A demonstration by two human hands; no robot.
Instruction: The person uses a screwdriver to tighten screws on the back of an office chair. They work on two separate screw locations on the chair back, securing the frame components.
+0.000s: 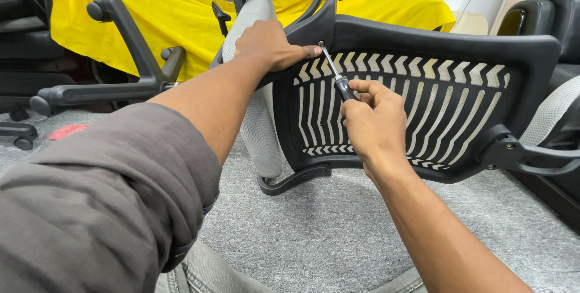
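chair back (pixel 423 106) on carpet (pixel 314 232), cloth (pixel 169 9) behind

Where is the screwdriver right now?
In the head view, centre frame: the screwdriver is in the right hand, tip at the black chair back's top edge beside the left hand.

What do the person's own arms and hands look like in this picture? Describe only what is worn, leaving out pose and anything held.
The left arm wears a loose grey-brown sleeve pushed up past the elbow, bunched in folds. The right arm shows no sleeve. Both the left hand and right hand are bare: no gloves, rings or watch visible.
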